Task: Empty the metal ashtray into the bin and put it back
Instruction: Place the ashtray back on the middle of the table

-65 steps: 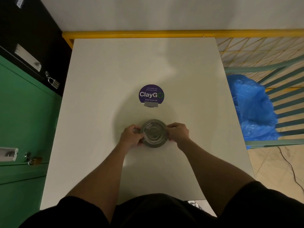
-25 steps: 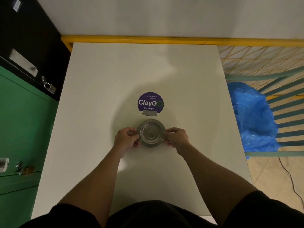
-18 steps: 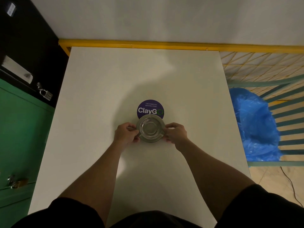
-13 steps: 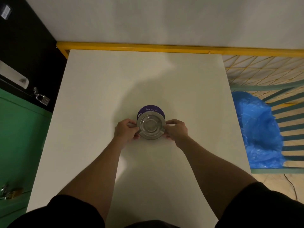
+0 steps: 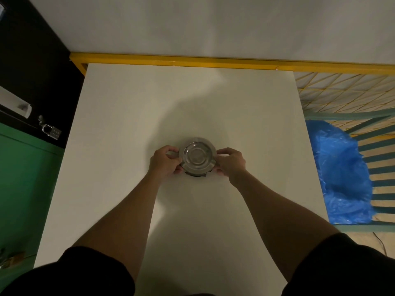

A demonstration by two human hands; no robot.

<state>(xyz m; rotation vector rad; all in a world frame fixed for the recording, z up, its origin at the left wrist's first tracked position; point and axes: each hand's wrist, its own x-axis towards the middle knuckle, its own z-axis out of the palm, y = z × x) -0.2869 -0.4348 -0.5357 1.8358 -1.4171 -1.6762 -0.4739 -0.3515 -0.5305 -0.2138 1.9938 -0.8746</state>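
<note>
A round metal ashtray [image 5: 197, 155] sits near the middle of the white table [image 5: 128, 116]. Its bowl looks bare and shiny. My left hand [image 5: 164, 161] grips its left rim and my right hand [image 5: 230, 162] grips its right rim. Under the ashtray lies a purple sticker, almost wholly covered; only a dark sliver [image 5: 195, 175] shows at the near edge. The bin [image 5: 342, 174], lined with a blue plastic bag, stands on the floor right of the table.
A yellow rail [image 5: 213, 61] runs along the table's far edge by the wall. Teal slats [image 5: 380, 159] frame the bin. Green lockers [image 5: 23, 180] and a padlock [image 5: 52, 131] stand to the left. A cable [image 5: 380, 242] lies on the floor at right.
Both hands have slid the ashtray away from me across the table, onto the purple sticker, which was in plain view before and is now nearly covered.
</note>
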